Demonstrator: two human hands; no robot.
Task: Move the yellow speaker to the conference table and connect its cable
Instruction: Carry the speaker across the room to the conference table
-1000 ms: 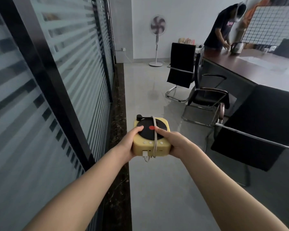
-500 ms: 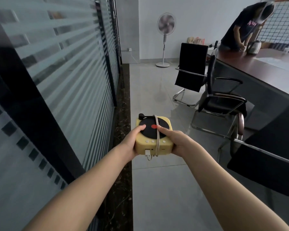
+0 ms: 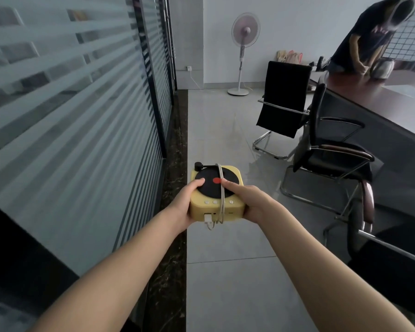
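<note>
So in the head view, the yellow speaker (image 3: 217, 202) was held out in front at mid-air over the grey floor (image 3: 225, 283), level, with its black disc facing up and a red dot in the middle. The left hand (image 3: 183, 207) was wrapped around the left side, thumb laid on the disc and the other fingers curled under out of sight. The right hand (image 3: 252, 202) was closed on the right side, thumb pressed down right next to the cable (image 3: 222, 197). That pale cable was wound around the body, front to back, and its white plug end was seen sitting at the front face with a short loop hanging below.

The conference table (image 3: 381, 109) was off to the right, well apart from the speaker, with black chairs (image 3: 331, 149) lined up between. A frosted striped glass wall (image 3: 82, 104) ran along the left. A standing fan (image 3: 243, 51) was parked by the far wall, and another person (image 3: 367, 37) was bent over a kettle (image 3: 382, 69) at the table's far end, pretty blurred.
</note>
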